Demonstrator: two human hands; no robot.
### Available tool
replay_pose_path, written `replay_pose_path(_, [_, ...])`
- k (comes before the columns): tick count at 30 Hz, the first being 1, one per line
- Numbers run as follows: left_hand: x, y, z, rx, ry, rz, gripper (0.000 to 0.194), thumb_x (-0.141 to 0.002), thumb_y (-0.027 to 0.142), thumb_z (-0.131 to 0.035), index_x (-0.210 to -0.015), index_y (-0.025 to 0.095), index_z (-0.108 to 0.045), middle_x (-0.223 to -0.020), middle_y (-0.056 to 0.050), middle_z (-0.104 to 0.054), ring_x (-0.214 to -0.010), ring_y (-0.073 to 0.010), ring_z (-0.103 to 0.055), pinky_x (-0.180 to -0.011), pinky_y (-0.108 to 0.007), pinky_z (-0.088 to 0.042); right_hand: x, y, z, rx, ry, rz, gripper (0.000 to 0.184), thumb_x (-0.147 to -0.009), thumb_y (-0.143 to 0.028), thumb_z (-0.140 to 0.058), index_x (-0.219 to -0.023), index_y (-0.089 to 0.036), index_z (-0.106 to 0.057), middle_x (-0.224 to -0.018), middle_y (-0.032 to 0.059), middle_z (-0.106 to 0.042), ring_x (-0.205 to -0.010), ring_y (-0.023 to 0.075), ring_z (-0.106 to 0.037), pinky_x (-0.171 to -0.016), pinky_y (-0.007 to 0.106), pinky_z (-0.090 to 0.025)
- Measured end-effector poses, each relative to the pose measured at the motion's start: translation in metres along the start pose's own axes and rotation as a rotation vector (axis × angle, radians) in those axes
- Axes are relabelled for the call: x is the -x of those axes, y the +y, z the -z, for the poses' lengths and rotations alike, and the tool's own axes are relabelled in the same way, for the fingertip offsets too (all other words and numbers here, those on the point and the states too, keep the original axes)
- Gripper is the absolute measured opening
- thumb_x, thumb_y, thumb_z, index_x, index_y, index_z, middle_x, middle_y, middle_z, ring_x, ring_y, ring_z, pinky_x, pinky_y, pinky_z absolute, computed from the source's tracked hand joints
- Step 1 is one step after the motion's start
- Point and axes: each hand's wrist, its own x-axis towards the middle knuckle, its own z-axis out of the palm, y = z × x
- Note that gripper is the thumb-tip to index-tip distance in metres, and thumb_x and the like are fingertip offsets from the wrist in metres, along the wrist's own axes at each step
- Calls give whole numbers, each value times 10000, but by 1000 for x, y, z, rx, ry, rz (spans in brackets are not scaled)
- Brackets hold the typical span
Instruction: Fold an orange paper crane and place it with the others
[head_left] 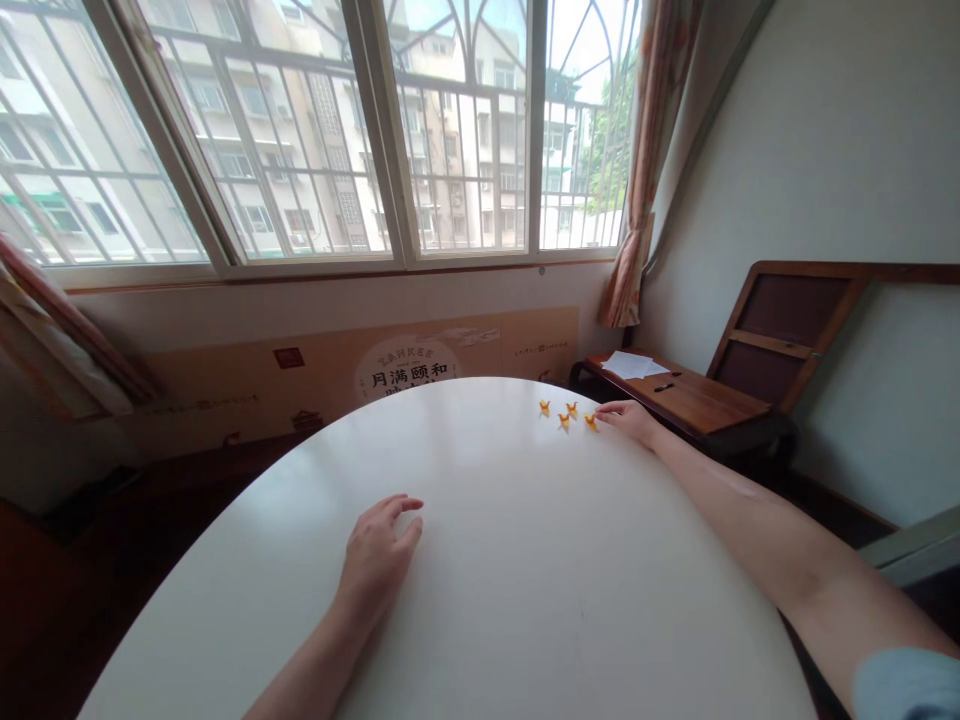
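Several tiny orange folded-paper figures stand in a cluster at the far right of the round white table. My right hand reaches out to them, and its fingertips pinch the nearest orange figure. My left hand rests palm down near the middle of the table, fingers loosely spread, with nothing in it.
A dark wooden side table with white sheets of paper and a black pen stands beyond the table's right edge. A wood-framed board leans on the wall. A printed cardboard panel runs below the barred window.
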Motion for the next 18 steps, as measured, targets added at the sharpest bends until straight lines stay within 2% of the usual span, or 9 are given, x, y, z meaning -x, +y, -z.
replay_pose_path(5, [-3, 0, 1, -7, -28, 16, 394, -772, 428, -468, -986, 240, -741, -1212, -70, -686, -1175, -303, -599, -1072, -473, -425, -10, 13, 3, -5, 38, 72, 351, -756, -424, -757, -934, -122, -761, -1029, 106, -733, -956, 226, -665, -889, 344, -502])
replay_pose_path(8, [-4, 0, 3, -39, -44, 28, 380, -765, 427, -475, -973, 259, -743, -1214, -55, -689, -1173, -305, -603, -1065, -481, -429, -13, 19, 3, 19, 51, 92, 400, -752, -471, -724, -952, -128, -774, -1001, 119, -740, -932, 247, -672, -856, 346, -507])
replay_pose_path(18, [-4, 1, 4, -95, -55, -8, 346, -785, 408, -477, -952, 279, -751, -1197, -33, -697, -1158, -288, -620, -1045, -485, -458, -19, 26, 6, 187, 121, 181, 245, -747, -419, -698, -856, -217, -783, -1094, 65, -722, -991, 244, -667, -911, 352, -515])
